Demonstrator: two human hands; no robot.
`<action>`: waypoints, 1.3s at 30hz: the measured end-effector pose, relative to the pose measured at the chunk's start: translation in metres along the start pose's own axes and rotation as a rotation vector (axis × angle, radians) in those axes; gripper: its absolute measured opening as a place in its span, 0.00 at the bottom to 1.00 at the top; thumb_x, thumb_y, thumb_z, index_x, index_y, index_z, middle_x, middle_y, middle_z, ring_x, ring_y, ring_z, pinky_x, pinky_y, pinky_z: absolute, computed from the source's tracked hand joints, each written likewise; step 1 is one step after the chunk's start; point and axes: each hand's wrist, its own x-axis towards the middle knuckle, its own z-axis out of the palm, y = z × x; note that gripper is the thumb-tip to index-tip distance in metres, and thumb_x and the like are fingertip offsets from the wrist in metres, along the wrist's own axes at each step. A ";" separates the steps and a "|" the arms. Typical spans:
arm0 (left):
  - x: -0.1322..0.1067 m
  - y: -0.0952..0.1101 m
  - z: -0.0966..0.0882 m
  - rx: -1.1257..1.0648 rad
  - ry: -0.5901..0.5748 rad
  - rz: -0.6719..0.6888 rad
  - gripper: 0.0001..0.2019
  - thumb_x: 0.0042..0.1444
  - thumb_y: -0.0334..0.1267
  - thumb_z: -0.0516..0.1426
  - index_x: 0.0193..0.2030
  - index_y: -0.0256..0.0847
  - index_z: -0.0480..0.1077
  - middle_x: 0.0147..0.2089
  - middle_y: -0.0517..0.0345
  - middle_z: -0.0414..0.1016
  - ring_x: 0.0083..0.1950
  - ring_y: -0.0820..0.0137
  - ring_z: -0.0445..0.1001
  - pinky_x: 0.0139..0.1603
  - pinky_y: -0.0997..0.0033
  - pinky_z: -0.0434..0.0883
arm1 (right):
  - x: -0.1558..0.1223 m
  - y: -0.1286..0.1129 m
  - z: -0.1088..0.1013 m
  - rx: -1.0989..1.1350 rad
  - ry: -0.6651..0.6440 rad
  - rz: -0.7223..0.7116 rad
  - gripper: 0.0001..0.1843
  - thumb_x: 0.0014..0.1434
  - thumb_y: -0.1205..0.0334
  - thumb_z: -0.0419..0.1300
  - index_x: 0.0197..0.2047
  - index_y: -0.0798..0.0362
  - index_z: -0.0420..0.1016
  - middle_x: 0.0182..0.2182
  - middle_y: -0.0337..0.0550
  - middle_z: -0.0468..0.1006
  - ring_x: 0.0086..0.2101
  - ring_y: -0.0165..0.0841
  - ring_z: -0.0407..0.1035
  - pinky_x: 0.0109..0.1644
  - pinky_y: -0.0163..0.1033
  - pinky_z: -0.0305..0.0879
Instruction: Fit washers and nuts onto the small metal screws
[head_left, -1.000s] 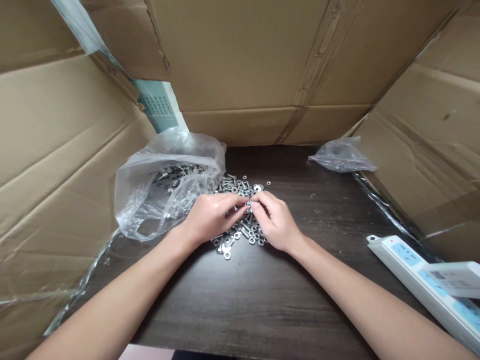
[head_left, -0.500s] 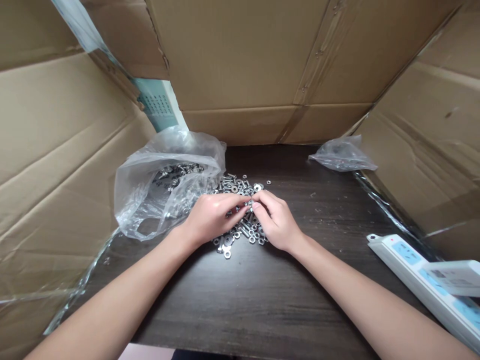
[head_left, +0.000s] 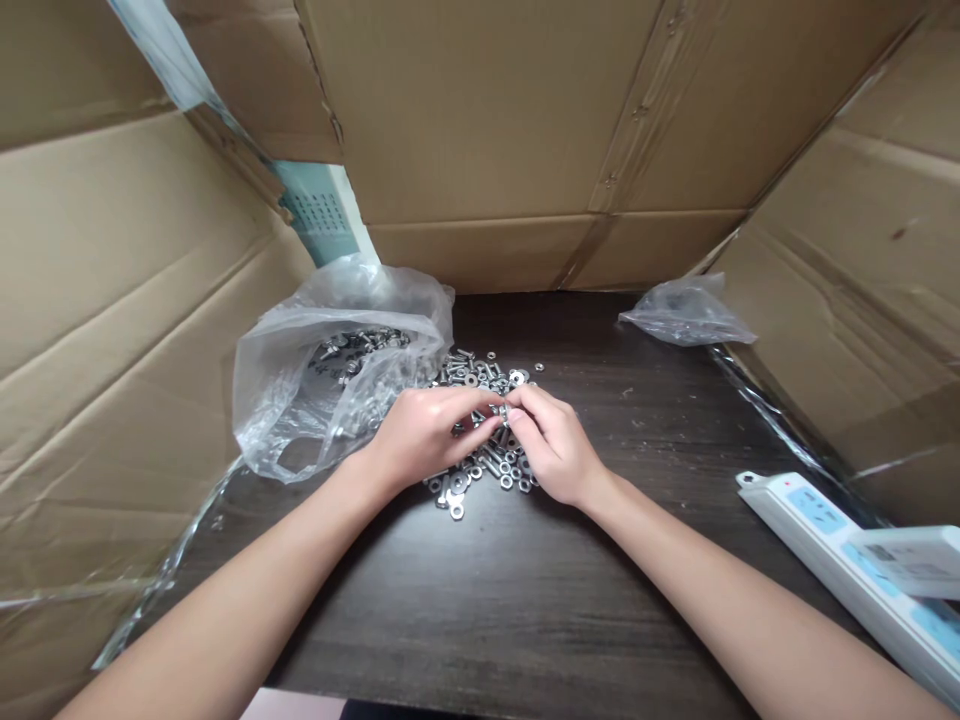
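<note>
A heap of small metal screws, nuts and washers point(head_left: 480, 375) lies on the dark wooden table point(head_left: 525, 600). My left hand point(head_left: 424, 435) and my right hand point(head_left: 547, 445) meet above the heap, fingertips pinched together on a small metal screw with a washer point(head_left: 501, 411). Both hands have closed fingers. Part of the heap is hidden under my hands. A clear plastic bag point(head_left: 330, 375) with more metal parts inside lies just left of my left hand.
Brown cardboard walls point(head_left: 510, 130) stand at the back, left and right. A second, crumpled clear bag point(head_left: 686, 312) lies at the back right. A white power strip point(head_left: 847, 560) lies at the right edge. A card with printed text point(head_left: 319, 210) leans at the back left.
My fingertips have shifted slightly around the small part. Both hands stay in the same place above the heap.
</note>
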 end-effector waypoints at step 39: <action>0.000 0.002 0.000 -0.090 0.078 -0.046 0.06 0.65 0.36 0.58 0.44 0.37 0.75 0.36 0.60 0.81 0.29 0.75 0.78 0.31 0.77 0.72 | 0.001 0.000 -0.001 0.084 0.056 0.076 0.09 0.68 0.62 0.50 0.36 0.52 0.68 0.31 0.40 0.71 0.32 0.33 0.65 0.38 0.38 0.59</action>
